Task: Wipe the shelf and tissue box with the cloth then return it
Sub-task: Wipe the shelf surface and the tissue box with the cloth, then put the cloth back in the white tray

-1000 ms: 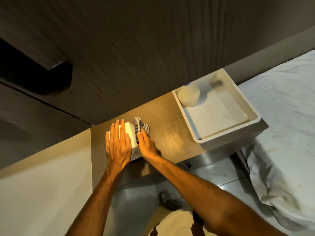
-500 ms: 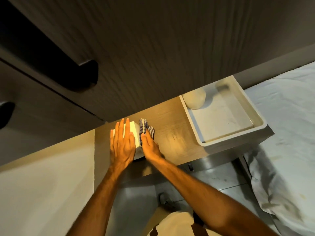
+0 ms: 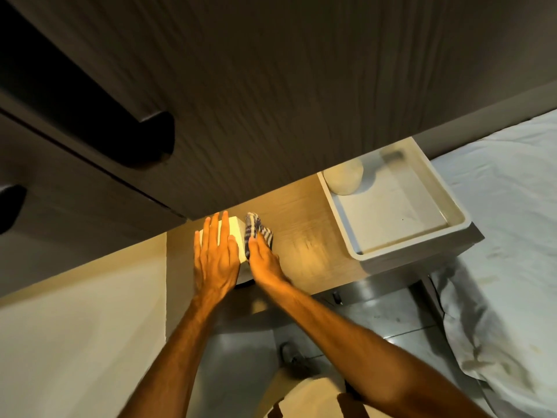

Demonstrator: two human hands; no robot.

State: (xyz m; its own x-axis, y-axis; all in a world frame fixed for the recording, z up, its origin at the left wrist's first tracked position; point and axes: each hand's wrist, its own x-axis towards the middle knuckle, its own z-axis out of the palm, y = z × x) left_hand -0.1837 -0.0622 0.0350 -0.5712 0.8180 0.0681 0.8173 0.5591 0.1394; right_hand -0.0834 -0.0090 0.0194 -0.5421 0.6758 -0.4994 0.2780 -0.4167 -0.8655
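A pale cream tissue box (image 3: 236, 233) stands on the light wooden shelf (image 3: 304, 233), near its left end. My left hand (image 3: 215, 256) lies flat on top of the box with fingers spread, holding it down. My right hand (image 3: 265, 260) presses a blue-and-white striped cloth (image 3: 256, 230) against the box's right side, and the cloth bunches beyond my fingertips. Most of the box is hidden under my left hand.
A dark cabinet (image 3: 271, 95) with black handles (image 3: 150, 137) overhangs the shelf's back. A white tray (image 3: 452, 233) holding a round pale object (image 3: 345, 178) sits at the shelf's right end. A bed with white sheets (image 3: 512, 251) lies to the right.
The view has tilted upward, showing more of the cabinet. My right hand has worked the cloth slightly along the side of the box. My left hand stays flat on top.
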